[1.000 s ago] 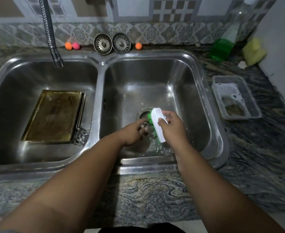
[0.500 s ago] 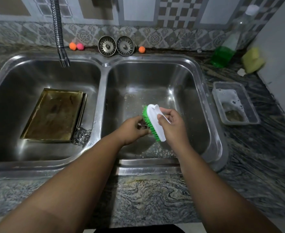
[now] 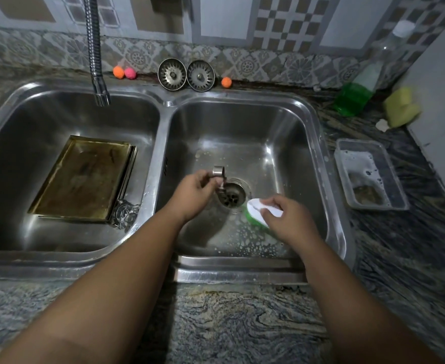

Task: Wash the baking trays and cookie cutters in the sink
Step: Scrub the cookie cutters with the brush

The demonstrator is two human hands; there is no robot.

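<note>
My left hand (image 3: 193, 191) pinches a small metal cookie cutter (image 3: 219, 174) above the drain (image 3: 232, 194) of the right sink basin (image 3: 279, 143). My right hand (image 3: 288, 219) grips a white scrub brush with green bristles (image 3: 255, 212), held low on the soapy basin floor to the right of the drain. Stacked brass-coloured baking trays (image 3: 84, 179) lie in the left basin (image 3: 45, 119). More metal cookie cutters (image 3: 125, 212) sit at the trays' near right corner.
The flexible tap (image 3: 96, 61) hangs over the left basin. Two sink strainers (image 3: 185, 74) and small orange and pink balls (image 3: 124, 72) line the back ledge. A green soap bottle (image 3: 352, 97), yellow sponge (image 3: 401, 109) and a plastic tub of soapy water (image 3: 368, 177) stand on the right counter.
My hands have parted: the right hand lowered the brush to the basin floor on the right, and the left hand lifted the cookie cutter up and leftward.
</note>
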